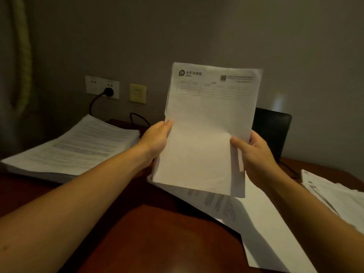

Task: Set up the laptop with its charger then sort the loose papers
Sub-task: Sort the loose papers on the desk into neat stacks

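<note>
You've got a sheaf of papers (206,125) up in front of you, held upright above the desk (137,233), the top sheet carrying a logo and a printed table along its upper edge. Your left hand (157,138) grips the left edge, thumb on the front, fingers hidden behind. Your right hand (256,156) pinches the right edge lower down, thumb pressed on the front sheet, fingers curled round the back.

Under the sheaf, loose sheets (256,223) lie fanned across the desk toward its near right side. A thick stack of printed pages (78,146) sits at the far left, and a messier pile (334,198) spreads along the right edge.

The laptop (271,131) stands dark behind the sheaf, just right of it, partly hidden. On the wall, a black plug (108,92) sits in the white socket plate (102,87), its cable (92,105) dropping behind the left stack. A yellowish plate (137,93) is beside the socket.
</note>
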Action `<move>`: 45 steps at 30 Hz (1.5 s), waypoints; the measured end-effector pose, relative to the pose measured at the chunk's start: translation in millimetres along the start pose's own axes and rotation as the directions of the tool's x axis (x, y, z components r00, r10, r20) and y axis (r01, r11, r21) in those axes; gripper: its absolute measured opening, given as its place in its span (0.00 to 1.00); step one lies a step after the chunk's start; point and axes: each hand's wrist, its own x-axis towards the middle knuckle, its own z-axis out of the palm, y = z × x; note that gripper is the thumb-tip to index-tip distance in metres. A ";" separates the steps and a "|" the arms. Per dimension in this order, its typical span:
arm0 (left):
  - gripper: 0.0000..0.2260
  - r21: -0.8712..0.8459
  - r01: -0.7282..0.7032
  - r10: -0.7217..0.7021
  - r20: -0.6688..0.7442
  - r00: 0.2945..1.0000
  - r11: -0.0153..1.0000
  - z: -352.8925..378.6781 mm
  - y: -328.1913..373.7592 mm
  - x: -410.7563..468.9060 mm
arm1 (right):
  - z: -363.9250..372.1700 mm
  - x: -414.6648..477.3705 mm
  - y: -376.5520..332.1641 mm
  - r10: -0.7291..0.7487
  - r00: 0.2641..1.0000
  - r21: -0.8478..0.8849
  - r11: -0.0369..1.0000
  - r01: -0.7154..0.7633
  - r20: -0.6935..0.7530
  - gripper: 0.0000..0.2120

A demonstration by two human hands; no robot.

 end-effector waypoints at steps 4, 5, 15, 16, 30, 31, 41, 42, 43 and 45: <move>0.08 0.149 0.028 -0.008 -0.135 0.991 0.988 -46.0 1.6 4.8 | 54.6 8.9 0.0 0.097 0.993 0.028 0.995 -0.099 0.065 0.12; 0.08 0.179 0.047 -0.016 -0.175 0.985 0.983 -59.8 1.5 5.9 | 70.3 11.1 0.2 0.117 0.992 0.022 0.993 -0.119 0.056 0.12; 0.15 0.541 0.343 -0.218 -0.283 0.934 0.768 -208.2 -5.9 14.5 | 212.1 17.6 -4.7 0.346 0.879 0.048 0.923 -0.382 0.328 0.15; 0.16 0.562 0.355 -0.222 -0.292 0.930 0.747 -221.6 -9.3 16.0 | 223.4 17.2 -4.2 0.341 0.869 0.025 0.927 -0.374 0.359 0.15; 0.09 0.886 0.298 -0.101 -0.280 0.955 0.355 -278.1 -63.9 28.8 | 289.1 27.5 32.8 0.070 0.835 -0.714 0.561 0.419 0.546 0.18; 0.11 0.902 0.306 -0.116 -0.284 0.952 0.304 -275.3 -62.3 28.0 | 286.1 25.7 30.7 0.082 0.826 -0.707 0.569 0.420 0.557 0.19; 0.20 0.941 -0.155 0.206 0.095 0.974 0.300 -155.2 -33.4 -0.9 | 175.6 -12.8 35.3 -0.108 0.848 -0.618 0.638 0.459 0.518 0.19; 0.19 0.914 -0.213 0.214 0.144 0.966 0.345 -137.2 -30.1 -5.7 | 156.8 -16.3 39.7 -0.109 0.862 -0.630 0.638 0.443 0.495 0.18; 0.19 0.887 -0.244 0.196 0.179 0.964 0.392 -119.9 -27.9 -10.4 | 137.2 -19.3 45.0 -0.099 0.879 -0.648 0.638 0.416 0.467 0.18; 0.21 0.834 -0.241 0.096 0.224 0.970 0.497 -88.0 -29.4 -15.8 | 95.8 -24.9 56.4 -0.059 0.914 -0.694 0.633 0.345 0.401 0.16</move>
